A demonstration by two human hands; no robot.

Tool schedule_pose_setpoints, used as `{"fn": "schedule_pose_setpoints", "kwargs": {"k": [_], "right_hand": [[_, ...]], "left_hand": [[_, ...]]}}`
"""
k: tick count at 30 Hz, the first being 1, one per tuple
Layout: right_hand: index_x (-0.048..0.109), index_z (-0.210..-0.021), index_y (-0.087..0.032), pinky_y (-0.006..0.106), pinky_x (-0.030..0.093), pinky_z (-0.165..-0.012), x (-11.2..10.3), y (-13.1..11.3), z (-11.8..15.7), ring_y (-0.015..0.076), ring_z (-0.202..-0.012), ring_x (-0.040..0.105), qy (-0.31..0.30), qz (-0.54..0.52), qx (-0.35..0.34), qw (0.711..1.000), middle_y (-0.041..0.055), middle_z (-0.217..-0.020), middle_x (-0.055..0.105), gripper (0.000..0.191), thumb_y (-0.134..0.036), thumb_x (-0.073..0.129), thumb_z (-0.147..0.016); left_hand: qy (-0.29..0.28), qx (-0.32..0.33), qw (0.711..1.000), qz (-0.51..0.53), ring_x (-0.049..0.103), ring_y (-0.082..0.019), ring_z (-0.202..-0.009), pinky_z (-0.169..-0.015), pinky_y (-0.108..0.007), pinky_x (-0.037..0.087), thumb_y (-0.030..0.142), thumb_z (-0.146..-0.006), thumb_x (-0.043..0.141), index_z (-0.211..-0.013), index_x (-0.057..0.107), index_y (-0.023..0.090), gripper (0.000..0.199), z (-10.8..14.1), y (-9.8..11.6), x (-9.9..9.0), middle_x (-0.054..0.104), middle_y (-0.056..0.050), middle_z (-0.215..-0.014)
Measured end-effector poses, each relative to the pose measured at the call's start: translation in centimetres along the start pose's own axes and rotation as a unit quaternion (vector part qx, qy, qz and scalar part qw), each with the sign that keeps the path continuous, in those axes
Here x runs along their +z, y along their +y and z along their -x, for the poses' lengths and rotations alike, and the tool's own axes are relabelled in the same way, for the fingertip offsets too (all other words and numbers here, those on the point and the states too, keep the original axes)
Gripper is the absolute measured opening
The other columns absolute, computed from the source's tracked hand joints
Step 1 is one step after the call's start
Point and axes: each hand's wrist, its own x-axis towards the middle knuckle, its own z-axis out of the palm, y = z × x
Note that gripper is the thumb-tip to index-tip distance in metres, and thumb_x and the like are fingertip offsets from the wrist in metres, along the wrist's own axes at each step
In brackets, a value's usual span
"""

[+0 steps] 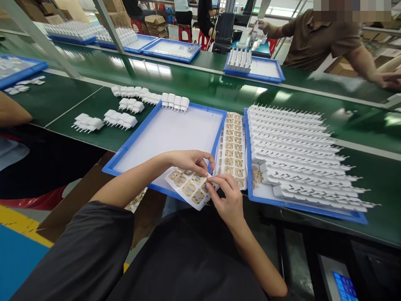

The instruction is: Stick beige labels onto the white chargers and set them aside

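A white sheet of tan stickers (189, 189) is held tilted over the front edge of a blue-rimmed tray (125, 146). My left hand (192, 161) has its fingers curled at the sheet's top right part. Thumb and forefinger of my right hand (228, 196) pinch the sheet's right corner. More sticker sheets (230, 146) lie stacked between the two trays. Four white plug adapters (175, 102) stand in a row on the left tray's far rim. In the right tray (313, 211), many white adapters (297, 154) are packed in rows, pins up.
Groups of white adapters (120, 119) lie on the green table (62, 104) left of the tray. Across the line are more blue trays (171, 50) and a person in a brown shirt (322, 39). Another person's arm (12, 110) shows at left.
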Motion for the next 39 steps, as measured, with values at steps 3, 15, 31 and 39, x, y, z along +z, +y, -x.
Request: {"fn": "schedule_pose_setpoints", "kwargs": {"k": [3,15,31,39], "right_hand": [[0.067,-0.095,-0.023,0.036,0.053,-0.078,0.2,0.1,-0.2,0.0201,-0.085,0.064,-0.013,-0.038,0.016,0.999,0.0056,-0.092,0.067,0.010,-0.023,0.057,-0.098],[0.062,-0.090,-0.023,0.035,0.056,-0.076,-3.5,2.2,2.4,0.0200,-0.085,0.068,0.007,-0.163,0.046,0.986,0.0050,-0.089,0.069,0.005,-0.023,0.061,-0.095],[0.067,-0.087,-0.023,0.032,0.057,-0.074,-6.1,2.4,3.8,0.0183,-0.082,0.068,0.006,-0.139,0.041,0.989,0.0040,-0.086,0.071,0.004,-0.020,0.067,-0.090],[0.067,-0.088,-0.023,0.028,0.052,-0.066,-7.1,3.7,4.5,0.0157,-0.076,0.064,0.031,-0.170,0.058,0.983,0.0021,-0.084,0.068,0.007,-0.017,0.066,-0.091]], "left_hand": [[-0.002,-0.002,1.000,0.005,0.048,-0.009,-0.053,-0.048,-0.021,0.030,0.048,-0.079,0.080,-0.110,0.058,0.021,0.046,-0.1,0.0,0.2,0.074,-0.001,-0.080],[0.170,-0.125,0.909,-0.359,0.069,-0.019,-0.082,-0.075,-0.026,0.050,0.032,-0.079,0.068,-0.092,0.070,0.024,0.015,2.9,-2.1,-6.4,0.076,-0.002,-0.092],[0.220,0.301,0.680,-0.631,0.044,-0.039,-0.136,-0.105,-0.050,0.039,0.046,-0.086,0.075,-0.124,0.059,0.016,0.051,-17.9,3.7,8.5,0.046,-0.023,-0.152],[0.210,0.288,0.753,-0.554,0.056,-0.033,-0.117,-0.094,-0.045,0.046,0.026,-0.090,0.070,-0.108,0.061,0.016,0.023,-18.4,3.1,8.9,0.062,-0.017,-0.130]]}}
